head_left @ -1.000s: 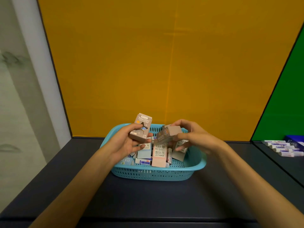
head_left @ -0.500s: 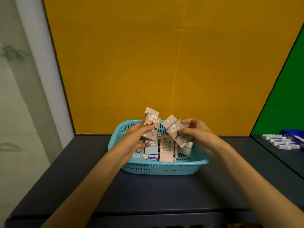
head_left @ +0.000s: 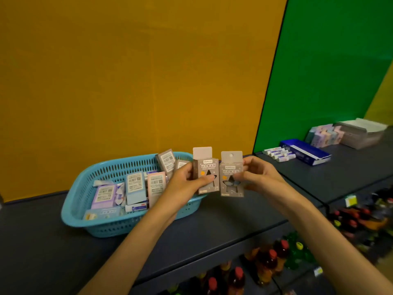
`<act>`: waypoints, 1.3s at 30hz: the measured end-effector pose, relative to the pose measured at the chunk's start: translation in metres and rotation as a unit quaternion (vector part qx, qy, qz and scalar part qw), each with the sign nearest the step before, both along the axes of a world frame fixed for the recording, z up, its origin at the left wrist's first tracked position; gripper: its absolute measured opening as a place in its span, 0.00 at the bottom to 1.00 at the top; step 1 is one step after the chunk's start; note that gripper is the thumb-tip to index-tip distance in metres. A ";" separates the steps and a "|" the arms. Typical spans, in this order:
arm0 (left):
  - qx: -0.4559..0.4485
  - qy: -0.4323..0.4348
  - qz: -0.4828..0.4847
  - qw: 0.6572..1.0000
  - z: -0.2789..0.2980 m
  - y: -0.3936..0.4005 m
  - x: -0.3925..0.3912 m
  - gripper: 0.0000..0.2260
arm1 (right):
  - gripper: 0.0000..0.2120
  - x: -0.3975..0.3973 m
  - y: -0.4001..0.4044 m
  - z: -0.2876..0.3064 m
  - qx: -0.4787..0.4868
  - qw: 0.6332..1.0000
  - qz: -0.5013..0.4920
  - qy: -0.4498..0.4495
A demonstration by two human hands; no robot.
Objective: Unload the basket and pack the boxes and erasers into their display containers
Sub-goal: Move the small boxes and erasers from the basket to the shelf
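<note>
My left hand [head_left: 184, 183] grips a brown box with a star window [head_left: 205, 167], held upright above the right end of the blue basket [head_left: 85, 209]. Right beside it, my right hand [head_left: 258, 177] pinches a second brown star-window box [head_left: 231, 179], also upright, just past the basket's rim. Several pastel boxes [head_left: 135, 187] and a small eraser [head_left: 136, 207] lie in the basket. Far right on the shelf sit loose white erasers [head_left: 277, 155], a blue display container [head_left: 306, 151], a row of pastel boxes [head_left: 325, 136] and a grey container [head_left: 361, 133].
The dark shelf top [head_left: 223, 226] runs to the right, with a joint between two sections. Below the front edge stand bottles with red caps [head_left: 263, 262] and green bottles [head_left: 297, 250]. Yellow and green panels back the shelf.
Both hands have lifted their brown boxes out of the basket and turned them upright, side by side. The view has swung right, showing the display containers and the bottles below.
</note>
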State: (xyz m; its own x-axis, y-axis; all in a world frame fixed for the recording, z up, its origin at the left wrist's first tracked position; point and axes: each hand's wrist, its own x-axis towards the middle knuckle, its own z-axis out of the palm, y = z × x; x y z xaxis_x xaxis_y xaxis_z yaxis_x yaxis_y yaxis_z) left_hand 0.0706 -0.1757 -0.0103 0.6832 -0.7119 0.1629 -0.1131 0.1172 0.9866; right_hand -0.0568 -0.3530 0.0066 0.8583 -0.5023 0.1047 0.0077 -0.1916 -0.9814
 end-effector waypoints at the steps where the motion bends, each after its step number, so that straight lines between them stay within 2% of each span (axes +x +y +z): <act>1: 0.003 -0.004 -0.012 1.000 0.001 -0.012 -0.009 0.13 | 0.16 -0.014 -0.010 0.001 0.005 1.000 -0.011 -0.003; 8: 0.019 -0.044 -0.088 0.995 0.006 -0.097 -0.083 0.17 | 0.16 -0.115 -0.082 -0.003 0.038 0.998 -0.056 -0.018; 17: 0.051 -0.037 -0.174 0.983 -0.007 -0.242 -0.226 0.17 | 0.16 -0.269 -0.207 -0.024 0.060 0.994 -0.085 -0.021; 23: 0.065 -0.020 -0.203 0.977 -0.016 -0.323 -0.291 0.17 | 0.14 -0.341 -0.280 -0.037 0.053 0.992 -0.109 -0.023; 30: 0.113 -0.030 -0.244 0.963 -0.019 -0.404 -0.327 0.17 | 0.13 -0.386 -0.355 -0.055 0.077 0.989 -0.121 -0.023; 39: 0.113 -0.048 -0.260 0.958 -0.023 -0.535 -0.311 0.20 | 0.16 -0.376 -0.482 -0.054 0.028 0.991 -0.128 0.006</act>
State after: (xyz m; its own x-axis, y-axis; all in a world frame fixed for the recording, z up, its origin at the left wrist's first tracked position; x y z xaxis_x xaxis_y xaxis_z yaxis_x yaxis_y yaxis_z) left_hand -0.2403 -0.7104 -0.0332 0.2157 -0.9764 0.0077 -0.1883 -0.0338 0.9815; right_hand -0.4325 -0.8355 -0.0470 0.7036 -0.7080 0.0610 -0.0461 -0.1311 -0.9903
